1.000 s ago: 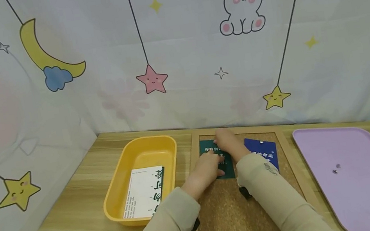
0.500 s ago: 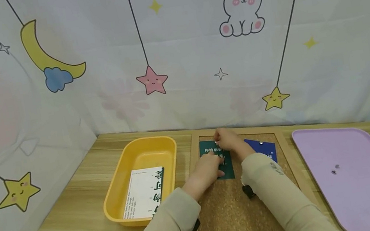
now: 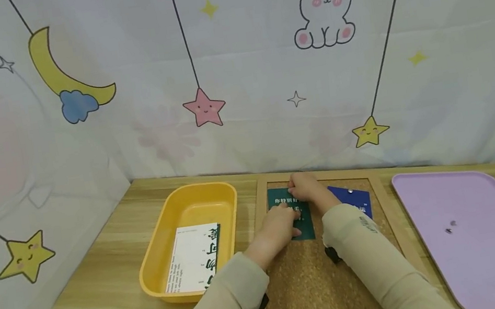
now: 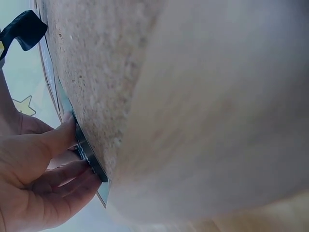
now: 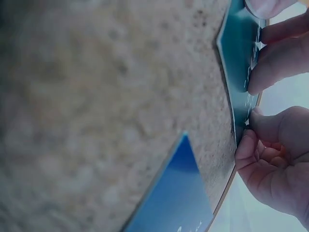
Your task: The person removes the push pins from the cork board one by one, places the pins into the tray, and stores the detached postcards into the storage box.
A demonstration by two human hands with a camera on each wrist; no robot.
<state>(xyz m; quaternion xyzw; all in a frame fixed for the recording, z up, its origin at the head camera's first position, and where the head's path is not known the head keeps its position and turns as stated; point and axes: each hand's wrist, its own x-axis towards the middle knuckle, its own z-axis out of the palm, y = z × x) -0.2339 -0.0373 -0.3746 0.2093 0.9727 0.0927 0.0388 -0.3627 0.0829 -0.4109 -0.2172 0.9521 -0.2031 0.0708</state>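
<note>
A dark green card [image 3: 278,195] with white lettering lies on the cork board [image 3: 304,289], near its back left corner. My left hand [image 3: 273,231] rests across the card, fingers spread and pressing it down, thumb near its front edge. At the card's back edge, my right hand [image 3: 305,187] pinches a small thumbtack [image 5: 248,127] between thumb and curled index finger; most of the tack is hidden by the fingertips. To the right, a blue card [image 3: 357,200] lies on the cork with a silver thumbtack [image 3: 350,191] at its top, partly covered by my right sleeve.
A yellow tray [image 3: 150,273] on the left holds a white card [image 3: 191,257] with green lettering. On the right, a purple tray [image 3: 490,257] bears a few small metal thumbtacks [image 3: 449,230]. A printed cloth [image 3: 264,136] hangs behind the wooden table [image 3: 99,281].
My right hand has drawn back slightly from over the card and its fingertips have closed in at the card's top edge. The left hand stays in place on the green card.
</note>
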